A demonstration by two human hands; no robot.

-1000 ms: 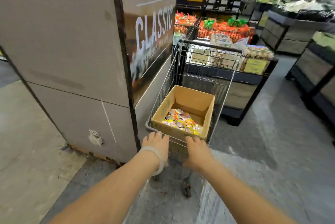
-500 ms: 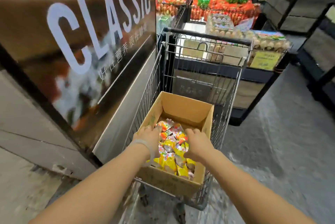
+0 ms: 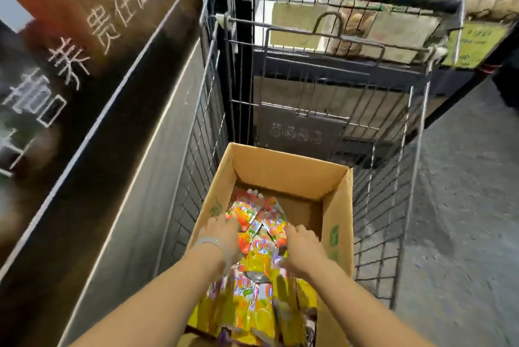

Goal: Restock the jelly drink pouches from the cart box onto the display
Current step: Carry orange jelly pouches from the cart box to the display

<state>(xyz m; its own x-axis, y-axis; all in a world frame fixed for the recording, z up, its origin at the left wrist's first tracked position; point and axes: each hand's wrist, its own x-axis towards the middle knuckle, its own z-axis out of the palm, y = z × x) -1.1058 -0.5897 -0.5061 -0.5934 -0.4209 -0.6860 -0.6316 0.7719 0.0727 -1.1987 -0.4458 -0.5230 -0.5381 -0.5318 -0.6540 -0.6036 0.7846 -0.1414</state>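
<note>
Store aisle, grey floor; pouches being gathered in the cart box.
Left hand [image 3: 222,237] and right hand [image 3: 302,245] are pressed onto the jelly drink pouches [image 3: 252,290] in the cardboard box [image 3: 337,234]; whether either grip is clenched on a pouch cannot be told. Pickup step judged in hand; next, a bunch needs gripping and lifting toward the display. Box sits in the wire cart [image 3: 323,66]. Pouch print is blurred; white Chinese characters are seen on the dark sign [image 3: 92,46].

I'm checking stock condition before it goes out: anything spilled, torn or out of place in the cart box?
Nothing stands out. The pouches lie in a loose heap inside the cardboard box, with no visible leak. Motion blur hides fine damage.
</note>
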